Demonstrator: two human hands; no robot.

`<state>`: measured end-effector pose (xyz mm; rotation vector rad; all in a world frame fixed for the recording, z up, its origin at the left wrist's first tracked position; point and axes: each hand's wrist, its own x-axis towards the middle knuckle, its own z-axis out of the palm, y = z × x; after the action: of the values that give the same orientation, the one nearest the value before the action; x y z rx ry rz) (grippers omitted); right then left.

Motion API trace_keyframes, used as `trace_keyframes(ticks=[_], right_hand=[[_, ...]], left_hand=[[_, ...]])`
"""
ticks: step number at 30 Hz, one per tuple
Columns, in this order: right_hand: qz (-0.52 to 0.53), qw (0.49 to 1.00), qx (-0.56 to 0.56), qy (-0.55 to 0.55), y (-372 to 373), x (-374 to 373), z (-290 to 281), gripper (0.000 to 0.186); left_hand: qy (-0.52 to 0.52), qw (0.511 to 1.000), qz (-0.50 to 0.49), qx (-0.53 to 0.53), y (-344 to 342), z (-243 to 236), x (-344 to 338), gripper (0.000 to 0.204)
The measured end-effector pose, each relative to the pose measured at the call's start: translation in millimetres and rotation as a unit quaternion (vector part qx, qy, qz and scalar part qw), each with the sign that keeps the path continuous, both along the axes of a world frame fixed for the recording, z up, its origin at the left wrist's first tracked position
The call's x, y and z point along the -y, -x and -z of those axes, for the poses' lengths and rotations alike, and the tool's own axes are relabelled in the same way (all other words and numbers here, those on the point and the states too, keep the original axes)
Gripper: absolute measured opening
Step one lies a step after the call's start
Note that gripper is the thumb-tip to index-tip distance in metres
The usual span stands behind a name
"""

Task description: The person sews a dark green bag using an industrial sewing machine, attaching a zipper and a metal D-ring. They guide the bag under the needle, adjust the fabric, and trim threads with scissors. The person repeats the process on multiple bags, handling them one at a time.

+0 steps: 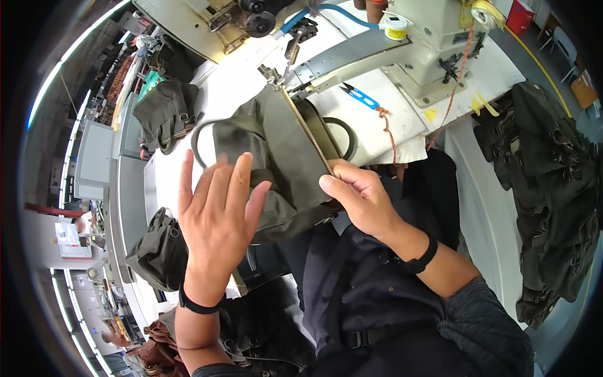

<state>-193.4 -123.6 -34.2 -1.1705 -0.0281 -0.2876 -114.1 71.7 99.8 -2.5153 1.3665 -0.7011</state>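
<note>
An olive fabric bag (276, 144) with dark loop handles lies on the white sewing table, its long metal zipper (304, 129) running up to the presser foot of the machine (273, 75). My right hand (358, 198) grips the zipper's lower end between thumb and curled fingers at the bag's front edge. My left hand (220, 207) is raised over the bag's left part with fingers spread, some blurred; whether they touch the fabric I cannot tell. Blue-handled thread snips (361, 96) with an orange cord lie to the right of the bag.
Olive bags (163, 113) (154, 251) sit at the table's left. A heap of olive bags (546, 201) fills the right side beside the table (414, 138). The machine's pillar (446, 31), thread cones (377, 12) and a hanging cord stand at the back. Brown material (160, 349) is piled at the lower left.
</note>
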Motion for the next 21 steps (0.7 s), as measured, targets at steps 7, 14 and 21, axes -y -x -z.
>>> trace_keyframes(ticks=[7,14,21], right_hand=[[0.002,0.998,0.004,-0.061,1.5,-19.0,-1.7,0.024],[-0.007,1.0,0.008,-0.028,5.6,-14.3,-19.3,0.021],[0.005,1.0,0.007,0.017,5.2,-12.8,-13.2,0.021]], left_hand=[[0.086,0.978,-0.017,-0.189,10.5,36.2,14.8,0.109],[0.184,0.953,-0.028,-0.239,4.4,70.3,20.5,0.111],[0.128,0.972,-0.046,-0.19,6.0,70.8,19.6,0.107]])
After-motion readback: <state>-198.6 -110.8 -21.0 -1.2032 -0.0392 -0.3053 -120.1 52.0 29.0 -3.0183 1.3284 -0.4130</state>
